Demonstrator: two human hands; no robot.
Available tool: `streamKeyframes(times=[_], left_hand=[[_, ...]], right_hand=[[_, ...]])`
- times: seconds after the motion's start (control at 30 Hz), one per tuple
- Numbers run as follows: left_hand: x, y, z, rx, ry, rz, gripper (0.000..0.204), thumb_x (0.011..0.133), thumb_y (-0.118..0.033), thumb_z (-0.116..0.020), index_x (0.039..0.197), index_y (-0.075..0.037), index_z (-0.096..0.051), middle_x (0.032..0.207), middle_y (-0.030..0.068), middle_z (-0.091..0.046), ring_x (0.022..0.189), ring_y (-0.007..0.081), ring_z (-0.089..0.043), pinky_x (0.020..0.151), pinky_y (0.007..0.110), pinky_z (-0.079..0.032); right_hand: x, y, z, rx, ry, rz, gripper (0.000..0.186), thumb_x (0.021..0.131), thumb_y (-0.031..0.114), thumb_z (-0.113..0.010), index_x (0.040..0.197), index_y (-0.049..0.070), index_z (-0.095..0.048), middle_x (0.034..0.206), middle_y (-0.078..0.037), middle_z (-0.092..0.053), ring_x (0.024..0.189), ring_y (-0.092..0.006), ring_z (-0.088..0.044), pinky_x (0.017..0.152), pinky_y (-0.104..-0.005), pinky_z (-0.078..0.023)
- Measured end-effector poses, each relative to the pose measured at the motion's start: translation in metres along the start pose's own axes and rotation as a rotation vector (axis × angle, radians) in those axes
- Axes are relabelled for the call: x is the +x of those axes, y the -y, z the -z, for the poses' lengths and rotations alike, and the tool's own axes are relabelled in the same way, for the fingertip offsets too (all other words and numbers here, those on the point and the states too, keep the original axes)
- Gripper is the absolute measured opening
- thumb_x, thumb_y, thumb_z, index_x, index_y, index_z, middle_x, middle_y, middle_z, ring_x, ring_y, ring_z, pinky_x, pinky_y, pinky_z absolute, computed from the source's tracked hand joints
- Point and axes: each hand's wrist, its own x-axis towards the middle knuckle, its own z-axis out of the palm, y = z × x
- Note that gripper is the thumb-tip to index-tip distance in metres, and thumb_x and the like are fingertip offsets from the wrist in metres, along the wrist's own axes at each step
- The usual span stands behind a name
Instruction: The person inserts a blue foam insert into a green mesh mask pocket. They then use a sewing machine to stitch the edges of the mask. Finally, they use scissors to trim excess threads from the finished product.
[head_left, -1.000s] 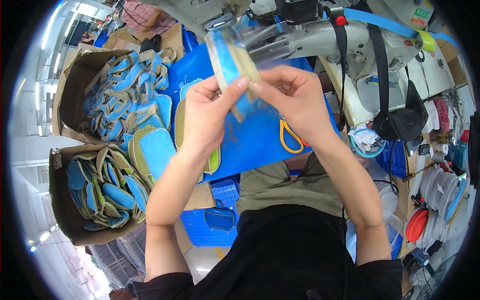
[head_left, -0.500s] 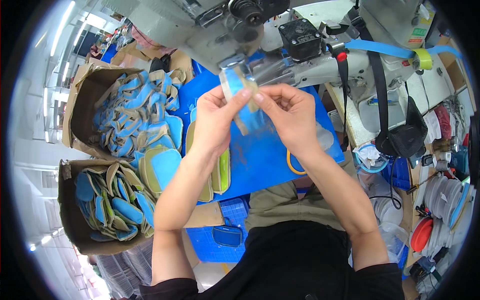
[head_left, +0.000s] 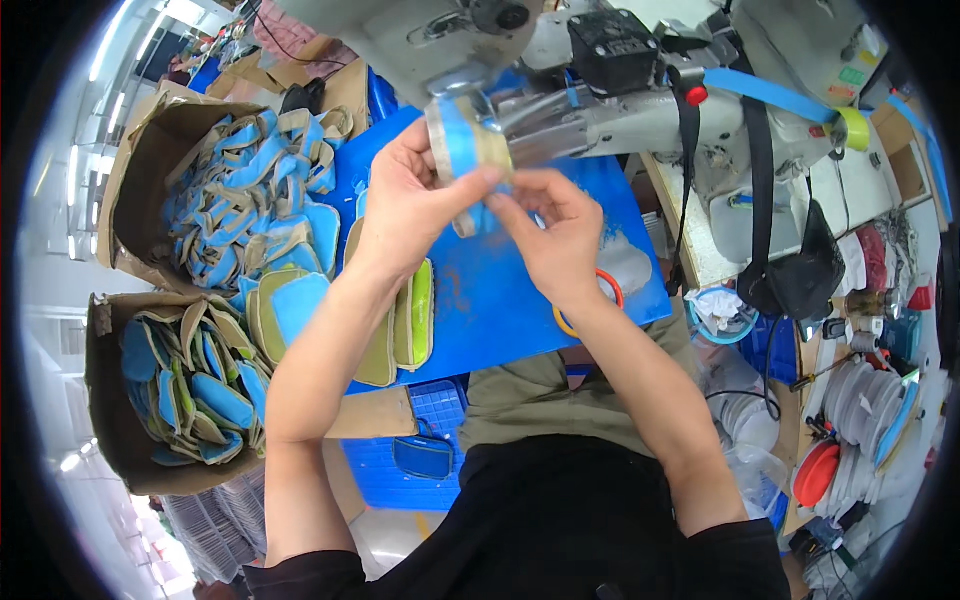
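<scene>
A band of blue and beige fabric [head_left: 462,140] is held up under the grey sewing machine [head_left: 590,135], close to its metal working parts. My left hand [head_left: 405,205] is closed on the band's left side, thumb pressed against its front. My right hand [head_left: 555,235] pinches the lower right edge between thumb and fingers, slightly blurred. The blurred far end of the band lies close to the machine, and I cannot tell whether it touches. Flat green, beige and blue fabric pieces [head_left: 420,315] lie by my left forearm on the blue tabletop [head_left: 490,310].
On the left, an upper carton [head_left: 118,200] holds many blue-beige bands; a lower carton [head_left: 105,400] holds sewn pieces. Orange-red scissor handles [head_left: 618,290] show beside my right forearm. A blue tape [head_left: 770,95] runs through a yellow-green ring [head_left: 850,125]. Black straps [head_left: 760,180] hang at right.
The whole view has shifted, with the surroundings now lower left. The band has turned a little in my hands and shows more of its blue face. My right fingers have moved lower along it.
</scene>
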Motion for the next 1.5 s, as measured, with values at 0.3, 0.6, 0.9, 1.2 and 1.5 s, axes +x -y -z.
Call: streamKeyframes(times=[0.3, 0.6, 0.9, 1.2, 1.5], left_hand=[[0.012, 0.007, 0.003, -0.067, -0.002, 0.002, 0.038, 0.086, -0.002, -0.082, 0.118, -0.003, -0.063, 0.106, 0.0060, -0.075, 0.093, 0.0117, -0.072, 0.086, 0.028, -0.057], [0.015, 0.005, 0.005, -0.157, -0.048, -0.006, 0.036, 0.088, -0.006, -0.078, 0.121, 0.001, -0.063, 0.104, 0.0083, -0.075, 0.089, 0.0132, -0.071, 0.082, 0.028, -0.057], [0.017, -0.004, 0.006, -0.188, -0.018, 0.105, 0.036, 0.090, -0.008, -0.075, 0.122, 0.002, -0.061, 0.103, 0.0093, -0.075, 0.088, 0.0154, -0.073, 0.078, 0.029, -0.058], [0.024, -0.003, 0.009, -0.217, 0.004, 0.068, 0.037, 0.089, -0.006, -0.073, 0.122, 0.002, -0.058, 0.102, 0.0090, -0.073, 0.086, 0.0161, -0.073, 0.076, 0.031, -0.059], [0.016, 0.001, 0.000, -0.238, -0.056, 0.070, 0.042, 0.090, -0.006, -0.073, 0.127, 0.002, -0.054, 0.106, 0.0079, -0.072, 0.087, 0.0147, -0.072, 0.076, 0.031, -0.059]], right_hand=[[0.001, 0.007, -0.001, 0.080, 0.010, -0.109, 0.016, 0.090, 0.000, -0.079, 0.105, -0.002, -0.072, 0.095, -0.003, -0.074, 0.083, -0.0060, -0.064, 0.077, -0.0227, -0.053], [0.003, 0.015, 0.002, 0.147, 0.058, -0.119, 0.019, 0.094, 0.000, -0.075, 0.111, -0.004, -0.071, 0.098, -0.004, -0.074, 0.086, -0.0057, -0.065, 0.078, -0.0219, -0.053], [0.003, 0.032, 0.003, 0.229, 0.067, -0.182, 0.025, 0.095, 0.000, -0.074, 0.119, -0.005, -0.070, 0.103, -0.004, -0.072, 0.090, -0.0065, -0.065, 0.079, -0.0212, -0.053], [0.007, 0.035, 0.007, 0.324, 0.102, -0.288, 0.027, 0.096, 0.003, -0.074, 0.121, -0.005, -0.069, 0.107, -0.009, -0.075, 0.095, -0.0118, -0.070, 0.088, -0.0269, -0.056], [0.008, 0.048, 0.038, 0.108, 0.075, -0.193, 0.019, 0.099, 0.012, -0.073, 0.113, -0.002, -0.069, 0.096, -0.004, -0.072, 0.084, -0.0079, -0.065, 0.078, -0.0229, -0.052]])
